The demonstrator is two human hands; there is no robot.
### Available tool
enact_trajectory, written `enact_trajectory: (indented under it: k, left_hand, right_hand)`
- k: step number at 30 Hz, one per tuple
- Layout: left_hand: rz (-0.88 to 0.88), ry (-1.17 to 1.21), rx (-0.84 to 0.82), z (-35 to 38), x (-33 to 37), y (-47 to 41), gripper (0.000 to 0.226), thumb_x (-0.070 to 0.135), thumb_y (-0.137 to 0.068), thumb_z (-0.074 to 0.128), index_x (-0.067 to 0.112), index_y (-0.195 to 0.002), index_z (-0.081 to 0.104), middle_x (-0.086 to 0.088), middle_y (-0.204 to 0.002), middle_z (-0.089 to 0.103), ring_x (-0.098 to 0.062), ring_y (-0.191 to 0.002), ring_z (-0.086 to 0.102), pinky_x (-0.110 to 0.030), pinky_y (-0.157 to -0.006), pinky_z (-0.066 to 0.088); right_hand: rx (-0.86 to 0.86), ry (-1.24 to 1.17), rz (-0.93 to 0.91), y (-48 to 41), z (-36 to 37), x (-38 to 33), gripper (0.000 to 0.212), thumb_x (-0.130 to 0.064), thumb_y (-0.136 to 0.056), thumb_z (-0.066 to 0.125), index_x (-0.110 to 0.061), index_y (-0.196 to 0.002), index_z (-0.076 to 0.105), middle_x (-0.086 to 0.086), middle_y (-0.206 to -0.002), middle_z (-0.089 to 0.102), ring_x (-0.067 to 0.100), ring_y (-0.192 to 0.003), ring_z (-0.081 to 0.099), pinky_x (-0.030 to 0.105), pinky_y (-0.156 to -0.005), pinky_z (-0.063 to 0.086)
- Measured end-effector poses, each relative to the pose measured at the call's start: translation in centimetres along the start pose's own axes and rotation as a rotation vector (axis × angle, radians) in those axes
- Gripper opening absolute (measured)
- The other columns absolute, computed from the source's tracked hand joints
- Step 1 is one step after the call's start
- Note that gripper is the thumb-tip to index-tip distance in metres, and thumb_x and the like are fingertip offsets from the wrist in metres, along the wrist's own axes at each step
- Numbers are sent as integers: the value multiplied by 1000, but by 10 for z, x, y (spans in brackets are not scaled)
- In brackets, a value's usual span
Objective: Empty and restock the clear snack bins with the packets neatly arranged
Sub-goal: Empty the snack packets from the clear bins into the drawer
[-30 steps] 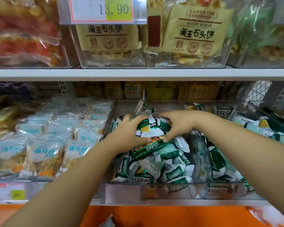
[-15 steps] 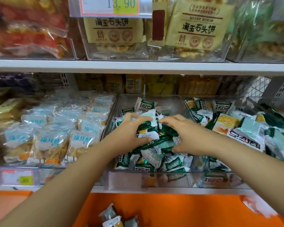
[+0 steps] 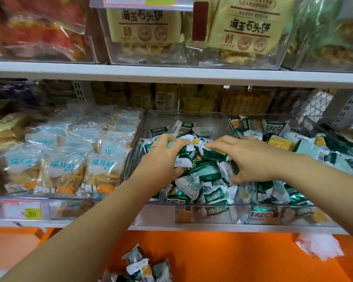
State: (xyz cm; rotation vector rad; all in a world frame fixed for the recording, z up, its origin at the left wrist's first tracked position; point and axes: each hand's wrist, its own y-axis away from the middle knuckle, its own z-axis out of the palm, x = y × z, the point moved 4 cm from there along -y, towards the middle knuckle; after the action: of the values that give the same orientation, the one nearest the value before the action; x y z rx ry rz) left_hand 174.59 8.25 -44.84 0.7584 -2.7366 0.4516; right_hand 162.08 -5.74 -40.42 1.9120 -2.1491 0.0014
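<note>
The middle clear bin (image 3: pixel 208 119) sits on the lower shelf (image 3: pixel 212 227), heaped with small snack packets (image 3: pixel 210 174). Both hands clasp packets atop the heap, the left hand (image 3: pixel 161 159) at nine o'clock of the right hand (image 3: pixel 251 157). At the bin's nine o'clock stands a bin (image 3: pixel 69 208) of crisp bags (image 3: pixel 102 169). At three, just beside it, a neighbouring bin (image 3: pixel 306 217) holds similar packets. At twelve, on the upper shelf (image 3: pixel 151 73), stands a bin of biscuit bags (image 3: pixel 249 31). At six, below the shelf, lie loose packets (image 3: pixel 143 267).

White shelves (image 3: pixel 171 75) over orange panel (image 3: pixel 232 251) (glossy).

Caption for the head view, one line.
Left hand and right hand grip green packets in the middle clear bin.
</note>
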Motion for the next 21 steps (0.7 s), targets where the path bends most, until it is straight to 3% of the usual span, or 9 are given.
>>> enact_trajectory:
  k: [2,4,7,10,13,16,18,20,21]
  left_hand:
    - [-9,13,15,-2,-1,1,63,26,-88,64,37,-142,33,4,-139,31,-18,-103,49,-36,-81,52]
    - [1,30,54,-7,0,3,62,25,-88,61,36,-142,35,5,-138,35,-14,-92,52,-34,-76,51]
    - [5,96,94,-12,1,6,63,21,-87,61,34,-143,35,6,-140,38,-6,-73,50,-27,-73,45]
    - [-8,154,117,-14,4,9,65,19,-87,63,34,-142,32,4,-144,41,-10,-81,51,-25,-75,43]
    - [-9,247,171,-19,8,11,62,20,-86,66,34,-136,33,2,-134,52,-17,-80,61,-36,-74,52]
    - [-18,274,195,-25,10,13,58,24,-86,67,33,-133,33,2,-124,57,-23,-73,62,-45,-70,52]
    - [-16,275,197,-28,11,16,59,27,-85,67,33,-133,33,4,-117,59,-19,-67,60,-44,-68,52]
    - [-12,290,218,-31,12,20,60,28,-84,68,35,-132,32,5,-107,61,-14,-69,61,-41,-69,53]
    - [-16,311,230,-33,13,23,61,28,-83,69,36,-131,33,5,-104,62,-14,-72,62,-41,-71,54]
  right_hand:
    - [8,72,15,-3,3,-2,105,-44,-76,75,-38,-149,-1,-9,-152,21,10,-101,50,41,-112,25]
    - [28,75,25,-8,5,-4,106,-42,-76,75,-36,-149,-1,-7,-152,21,15,-112,52,43,-117,15]
    - [90,8,39,-14,6,-5,100,-34,-77,76,-34,-149,6,-2,-148,30,18,-110,54,38,-115,21]
    - [162,-84,77,-18,9,-6,87,-25,-80,71,-33,-147,15,0,-141,37,21,-110,54,37,-112,25]
    - [220,-155,121,-17,12,-7,79,-19,-81,67,-32,-144,22,1,-138,40,22,-114,53,41,-117,19]
    - [271,-256,172,-12,10,-7,73,-18,-80,68,-34,-141,30,-1,-135,43,15,-91,50,43,-117,17]
    - [310,-319,192,-8,8,-6,68,-18,-80,68,-34,-138,36,-2,-134,45,15,-88,50,42,-117,19]
    - [370,-379,201,-3,4,-4,61,-15,-81,66,-33,-134,42,0,-130,49,18,-92,56,39,-108,30]
    - [401,-418,203,0,2,-2,59,-14,-81,66,-32,-132,45,1,-127,51,16,-83,56,35,-96,38]
